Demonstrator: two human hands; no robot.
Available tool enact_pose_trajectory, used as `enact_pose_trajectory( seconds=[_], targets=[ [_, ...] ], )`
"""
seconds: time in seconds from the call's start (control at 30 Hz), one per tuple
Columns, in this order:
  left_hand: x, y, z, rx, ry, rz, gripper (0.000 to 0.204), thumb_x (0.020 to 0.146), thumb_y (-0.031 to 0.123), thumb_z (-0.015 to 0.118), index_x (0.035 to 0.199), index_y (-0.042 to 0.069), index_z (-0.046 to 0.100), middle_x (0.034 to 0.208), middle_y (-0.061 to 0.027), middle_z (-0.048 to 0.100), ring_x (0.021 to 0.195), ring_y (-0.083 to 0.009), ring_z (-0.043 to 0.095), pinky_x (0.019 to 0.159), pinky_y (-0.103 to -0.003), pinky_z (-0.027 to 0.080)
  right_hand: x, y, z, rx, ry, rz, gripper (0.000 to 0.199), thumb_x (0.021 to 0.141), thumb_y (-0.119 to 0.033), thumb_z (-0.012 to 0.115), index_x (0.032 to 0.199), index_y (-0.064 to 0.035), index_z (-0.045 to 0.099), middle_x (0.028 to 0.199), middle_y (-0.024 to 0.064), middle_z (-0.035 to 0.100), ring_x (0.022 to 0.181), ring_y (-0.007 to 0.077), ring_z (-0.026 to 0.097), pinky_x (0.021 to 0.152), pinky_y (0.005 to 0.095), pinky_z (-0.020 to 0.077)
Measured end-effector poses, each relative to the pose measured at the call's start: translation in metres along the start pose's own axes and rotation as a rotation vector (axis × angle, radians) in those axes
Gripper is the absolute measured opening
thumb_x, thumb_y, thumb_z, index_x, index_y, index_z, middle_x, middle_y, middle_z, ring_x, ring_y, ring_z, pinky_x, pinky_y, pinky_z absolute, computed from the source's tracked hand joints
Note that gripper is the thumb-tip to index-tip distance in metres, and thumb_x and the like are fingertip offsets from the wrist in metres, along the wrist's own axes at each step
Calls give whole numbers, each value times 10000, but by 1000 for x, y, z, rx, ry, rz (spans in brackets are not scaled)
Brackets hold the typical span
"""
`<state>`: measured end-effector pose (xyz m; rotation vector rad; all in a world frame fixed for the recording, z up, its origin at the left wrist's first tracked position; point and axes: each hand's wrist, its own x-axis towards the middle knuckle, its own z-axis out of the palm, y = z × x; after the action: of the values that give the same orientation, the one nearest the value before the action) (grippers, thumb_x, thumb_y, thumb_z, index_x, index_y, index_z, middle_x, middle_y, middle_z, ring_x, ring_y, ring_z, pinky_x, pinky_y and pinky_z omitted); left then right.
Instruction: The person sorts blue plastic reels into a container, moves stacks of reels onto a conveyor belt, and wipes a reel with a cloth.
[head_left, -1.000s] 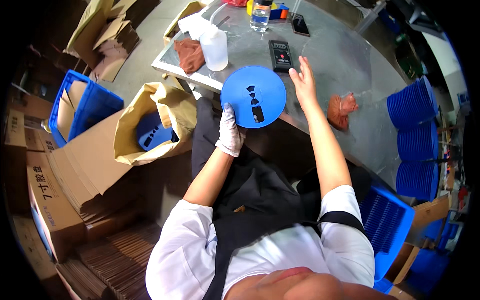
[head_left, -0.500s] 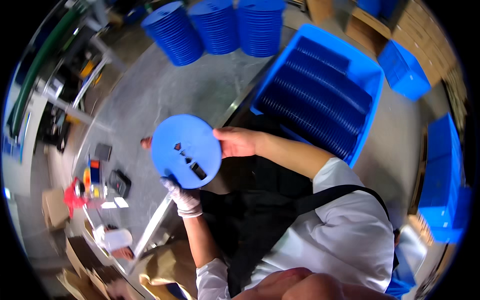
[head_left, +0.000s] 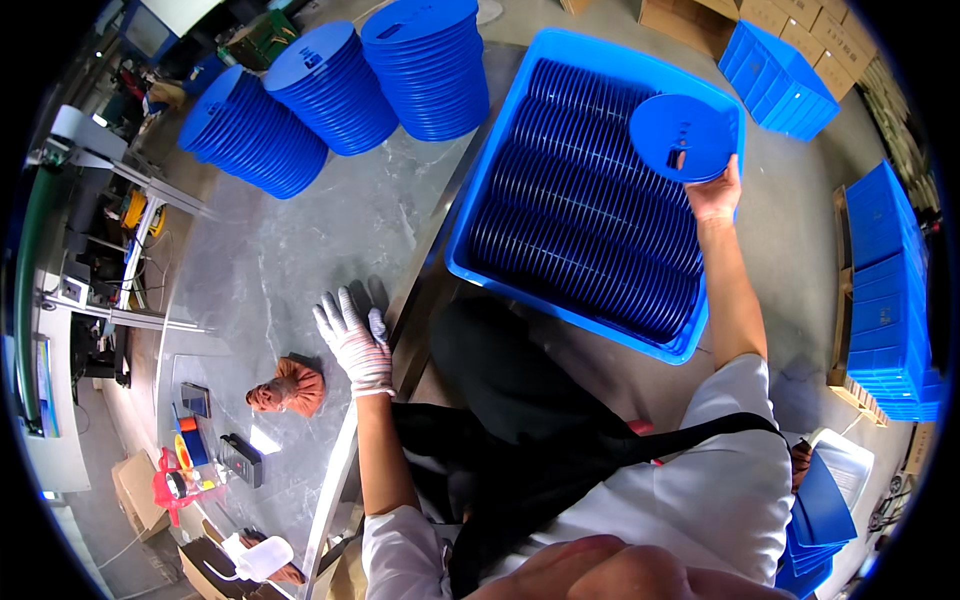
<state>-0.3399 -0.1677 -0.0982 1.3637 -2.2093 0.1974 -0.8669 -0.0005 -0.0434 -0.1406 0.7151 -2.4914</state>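
A round blue plastic disc (head_left: 655, 125) with small cut-outs is gripped at its near edge by my bare right hand (head_left: 716, 192). It is held over the far right part of a large blue bin (head_left: 465, 235). Inside the bin stand rows of dark blue discs (head_left: 590, 220), packed on edge. My left hand (head_left: 354, 340), in a striped pale glove, rests with fingers spread on the grey table (head_left: 240, 285) near its edge and holds nothing. A crumpled brown cloth (head_left: 290, 387) lies on the table left of it.
Three tall stacks of blue discs (head_left: 335, 95) stand along the table's far side. A small black box (head_left: 240, 460) and a clear squeeze bottle (head_left: 265, 558) lie at the near left. Blue crates (head_left: 885, 300) are piled on a pallet at right, with cardboard boxes (head_left: 795, 45) behind.
The disc has gone from between both hands to over the bin in my right hand alone. My left hand has let go and come down on the table. The view has shifted.
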Motion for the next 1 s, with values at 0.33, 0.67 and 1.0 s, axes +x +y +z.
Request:
enact_pose_trajectory(
  seconds=[0.33,0.67,1.0],
  targets=[
    [-1,0,4,61,-81,-23,518,868,264,534,1331,54,435,1384,-238,369,1289,-469,289,1058,-525,269,88,-9,17,-196,-131,-55,599,940,-566,273,1246,-106,504,1193,121,570,1038,321,545,792,429,443],
    [1,-1,1,37,-62,13,481,891,235,518,1320,31,443,1350,-257,400,1263,-471,335,1052,-512,297,116,43,2,-293,-46,188,529,937,-536,373,1131,-78,554,1027,133,626,860,296,579,656,403,440],
    [-1,-4,3,12,-44,27,518,856,246,541,1311,18,444,1317,-266,421,1238,-475,357,1046,-513,304,126,40,3,-300,-17,169,462,917,-526,442,1066,-109,576,986,91,634,813,267,567,647,427,433]
  ],
)
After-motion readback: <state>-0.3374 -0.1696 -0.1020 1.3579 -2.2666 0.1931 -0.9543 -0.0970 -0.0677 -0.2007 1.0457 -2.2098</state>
